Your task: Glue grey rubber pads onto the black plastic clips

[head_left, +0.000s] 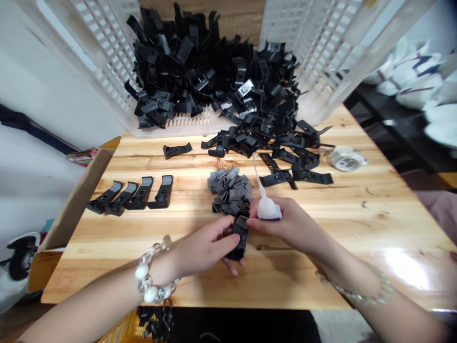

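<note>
A black clip (238, 237) sits low in the middle of the frame, held up off the table. The left hand (205, 243) has its fingers closed around it. The right hand (282, 224) has its fingers closed on a white squeeze bottle (267, 209), and its thin tip points up and away from the clip. Just above the hands is a small pile of gray pads (230, 190). Four clips (130, 196) lie in a neat row at the left, and each shows a gray patch. One more clip (176, 150) lies alone above them. That row is small. A huge black heap of clips (214, 81) fills the white crate (107, 57) at the top and spills onto the wood table (339, 214)
</note>
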Available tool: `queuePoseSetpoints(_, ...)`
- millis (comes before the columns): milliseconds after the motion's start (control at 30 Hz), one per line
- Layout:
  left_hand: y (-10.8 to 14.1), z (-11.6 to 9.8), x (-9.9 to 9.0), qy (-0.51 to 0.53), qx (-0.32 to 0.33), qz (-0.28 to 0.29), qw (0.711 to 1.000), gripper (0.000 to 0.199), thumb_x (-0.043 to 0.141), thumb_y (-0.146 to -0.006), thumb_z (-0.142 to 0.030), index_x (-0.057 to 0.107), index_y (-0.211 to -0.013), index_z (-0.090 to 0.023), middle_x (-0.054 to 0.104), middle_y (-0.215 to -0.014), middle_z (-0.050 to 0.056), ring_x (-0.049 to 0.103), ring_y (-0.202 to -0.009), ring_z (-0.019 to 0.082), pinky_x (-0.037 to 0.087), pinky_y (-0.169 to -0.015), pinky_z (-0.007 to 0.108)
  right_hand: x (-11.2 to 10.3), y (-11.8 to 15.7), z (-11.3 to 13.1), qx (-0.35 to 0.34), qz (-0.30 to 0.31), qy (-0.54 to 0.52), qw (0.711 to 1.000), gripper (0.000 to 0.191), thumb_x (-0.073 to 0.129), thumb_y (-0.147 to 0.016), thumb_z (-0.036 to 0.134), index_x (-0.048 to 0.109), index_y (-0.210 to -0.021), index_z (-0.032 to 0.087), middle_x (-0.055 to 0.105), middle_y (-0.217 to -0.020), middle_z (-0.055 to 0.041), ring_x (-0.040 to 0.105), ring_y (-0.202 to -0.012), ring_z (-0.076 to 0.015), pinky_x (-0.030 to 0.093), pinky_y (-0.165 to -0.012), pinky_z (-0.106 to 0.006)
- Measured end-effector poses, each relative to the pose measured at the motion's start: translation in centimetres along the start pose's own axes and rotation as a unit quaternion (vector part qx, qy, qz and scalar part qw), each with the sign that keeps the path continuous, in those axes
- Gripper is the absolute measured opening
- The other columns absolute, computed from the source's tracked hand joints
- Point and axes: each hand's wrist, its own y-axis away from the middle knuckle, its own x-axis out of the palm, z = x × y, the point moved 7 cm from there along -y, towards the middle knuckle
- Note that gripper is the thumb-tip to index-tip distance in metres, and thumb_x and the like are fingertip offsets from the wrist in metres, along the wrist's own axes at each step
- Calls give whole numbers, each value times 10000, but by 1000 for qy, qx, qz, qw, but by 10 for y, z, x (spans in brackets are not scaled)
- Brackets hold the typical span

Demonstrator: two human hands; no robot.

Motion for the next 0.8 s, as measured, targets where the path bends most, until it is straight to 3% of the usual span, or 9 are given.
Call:
queuePoseSetpoints(400, 0, 3, 2, -9, 1, 12, 1000, 194, 506, -936, -331, 497, -1040, -168, 580, -813, 16, 685, -786, 175, 589, -602, 270, -1, 2, 2, -29, -2, 99, 995, 156, 673, -775, 289, 600, -729, 159, 569, -697, -2, 498, -659, -137, 383, -595, -257)
queuePoseSetpoints(633, 2, 2, 3, -16, -6, 3, 1000, 203, 485, -944, -309, 496, -1092, -170, 572, -818, 12, 684, -774, 167, 587, -596, 262, 2, 4, 4, -59, -10, 139, 988, 59, 634, -798, 221, 618, -765, 174, 613, -719, 1, 541, -667, -137, 394, -589, -240)
queuePoseSetpoints(800, 1, 2, 3, -35, -3, -3, 999, 220, 485, -944, -332, 492, -1089, -166, 561, -831, 17, 676, -799, 175, 589, -600, 272, 2, 4, 0, -61, -25, 125, 990, 35, 641, -781, 190, 607, -789, 184, 624, -720, 10, 552, -660, -136, 402, -580, -230)
